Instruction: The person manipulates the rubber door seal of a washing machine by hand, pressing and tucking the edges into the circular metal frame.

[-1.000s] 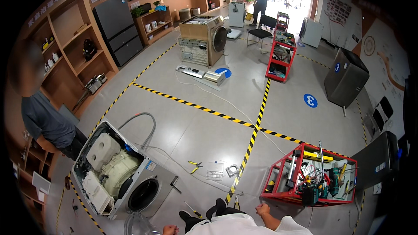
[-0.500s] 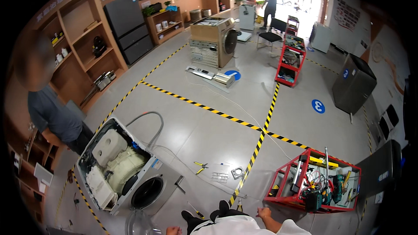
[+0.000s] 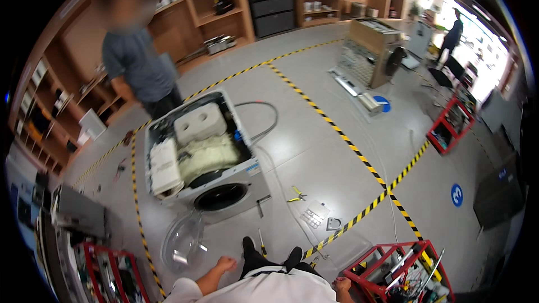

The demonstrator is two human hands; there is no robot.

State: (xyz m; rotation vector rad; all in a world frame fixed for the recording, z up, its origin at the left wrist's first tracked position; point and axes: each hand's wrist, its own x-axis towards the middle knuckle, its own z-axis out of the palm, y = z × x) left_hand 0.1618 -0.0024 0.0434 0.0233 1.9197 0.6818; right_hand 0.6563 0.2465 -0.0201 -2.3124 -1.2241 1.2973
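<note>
My left hand [image 3: 226, 264] hangs in front of my body with loosely curled fingers, and nothing shows in it. Low on my right side, my right hand [image 3: 341, 284] is also curled with nothing visible in it, close to the red tool cart [image 3: 359, 272]. A front-loading washing machine [image 3: 233, 185] with its top off stands ahead on the left. Its round clear door [image 3: 185, 241] hangs open, nearest to my left hand. On the floor by my feet lies a screwdriver [image 3: 262, 242]. Farther off are yellow-handled pliers [image 3: 297, 193] and a small square metal part [image 3: 334, 224].
A person [image 3: 137, 67] stands behind the washing machine. Yellow-black tape [image 3: 337, 129] crosses the floor, along with a thin pale cable [image 3: 387, 163]. Another red cart [image 3: 115, 269] stands at lower left. Farther back are a partly dismantled washer [image 3: 370, 50] and a red trolley [image 3: 451, 125].
My view has swung left, so the washing machine and person sit farther right in it. My left hand and forearm have come further into view; the right arm shows less.
</note>
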